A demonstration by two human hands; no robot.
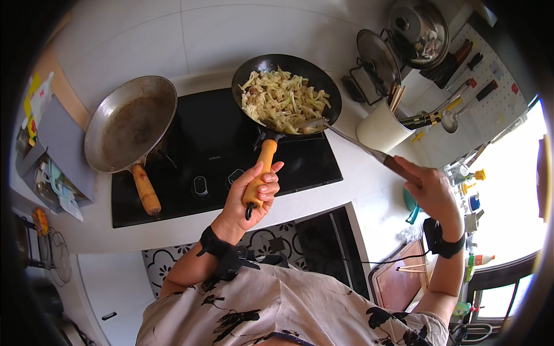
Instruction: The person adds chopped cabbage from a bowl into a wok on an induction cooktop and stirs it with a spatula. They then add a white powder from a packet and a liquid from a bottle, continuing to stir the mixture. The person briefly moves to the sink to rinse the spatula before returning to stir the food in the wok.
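Note:
My left hand (255,194) is closed around the yellow wooden handle (264,173) of a dark wok (331,97) over the right part of the black cooktop (199,125). Cauliflower pieces (283,97) with small browned bits fill much of the wok. On the right, my right hand (428,190) grips the brown handle of a metal spatula (352,140); its blade lies at the food's lower right edge. A second wok (134,125), worn and without food, stands over the cooktop's left side, its wooden handle towards me.
Right of the cooktop stand a white utensil holder (383,125) with chopsticks and an upright pan lid (378,60) in a rack. Knives and ladles hang on a pegboard (493,73). A cutting board (398,277) lies lower right, near a black cable. A grey box (69,147) stands left.

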